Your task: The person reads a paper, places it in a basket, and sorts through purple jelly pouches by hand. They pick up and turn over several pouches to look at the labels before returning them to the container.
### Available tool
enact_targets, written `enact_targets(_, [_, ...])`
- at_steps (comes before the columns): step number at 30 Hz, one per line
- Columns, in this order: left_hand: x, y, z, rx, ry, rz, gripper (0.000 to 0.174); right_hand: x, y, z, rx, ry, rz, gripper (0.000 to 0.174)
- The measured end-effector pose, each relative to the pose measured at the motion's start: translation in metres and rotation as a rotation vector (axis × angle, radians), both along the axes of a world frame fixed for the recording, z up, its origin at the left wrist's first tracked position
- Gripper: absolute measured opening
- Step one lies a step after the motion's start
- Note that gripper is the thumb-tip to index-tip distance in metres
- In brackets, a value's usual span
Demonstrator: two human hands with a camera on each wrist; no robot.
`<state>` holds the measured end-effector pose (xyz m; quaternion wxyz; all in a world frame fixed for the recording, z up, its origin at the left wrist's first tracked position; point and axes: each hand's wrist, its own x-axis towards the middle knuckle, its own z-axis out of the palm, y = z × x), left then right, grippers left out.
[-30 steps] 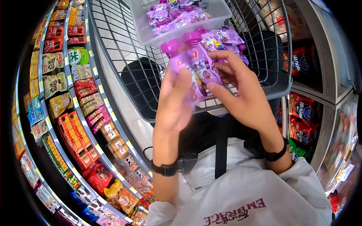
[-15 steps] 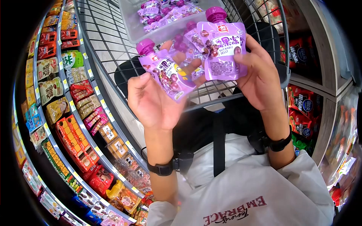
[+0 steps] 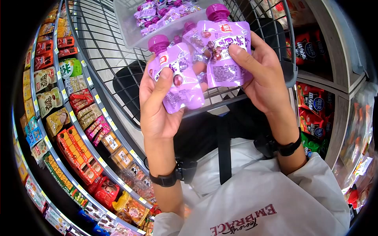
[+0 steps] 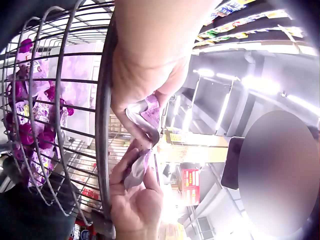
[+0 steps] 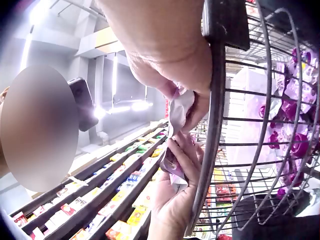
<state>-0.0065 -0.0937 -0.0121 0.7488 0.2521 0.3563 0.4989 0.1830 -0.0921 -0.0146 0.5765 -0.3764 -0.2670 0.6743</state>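
My left hand (image 3: 159, 106) holds a purple jelly pouch (image 3: 179, 80) with a magenta cap, the thumb across its front. In my right hand (image 3: 265, 72) is a second jelly pouch (image 3: 224, 59), printed with grapes, its thumb pressing the label. The two pouches stand side by side, caps up, over the near edge of the shopping cart (image 3: 212, 104). Behind them, more purple pouches (image 3: 193, 36) lie in the cart, partly hidden. Both wrist views show the pouches edge-on: one pouch (image 4: 142, 112) between the left fingers, the other (image 5: 181, 107) between the right.
A translucent plastic bin (image 3: 134, 33) with several purple pouches stands farther into the cart. Snack shelves (image 3: 104, 155) curve along the left. Wooden shelving (image 3: 328, 86) with red and green bags lies close on the right.
The left hand, blurred with a pouch a second ago, opened out with the pouch at its fingers, then closed its thumb over it. The right hand lifted its pouch and turned its label up.
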Motion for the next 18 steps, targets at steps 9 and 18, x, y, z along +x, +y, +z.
enact_targets(9, [0.0013, -0.0013, -0.0028, 0.012, -0.012, -0.001, 0.049, 0.0004, -0.0002, -0.0025, 0.016, -0.051, 0.002, 0.036])
enact_targets(18, [0.0080, 0.0014, -0.0015, -0.063, -0.066, 0.076, 0.047, -0.0004, 0.0001, -0.0036, 0.029, -0.071, -0.011, 0.038])
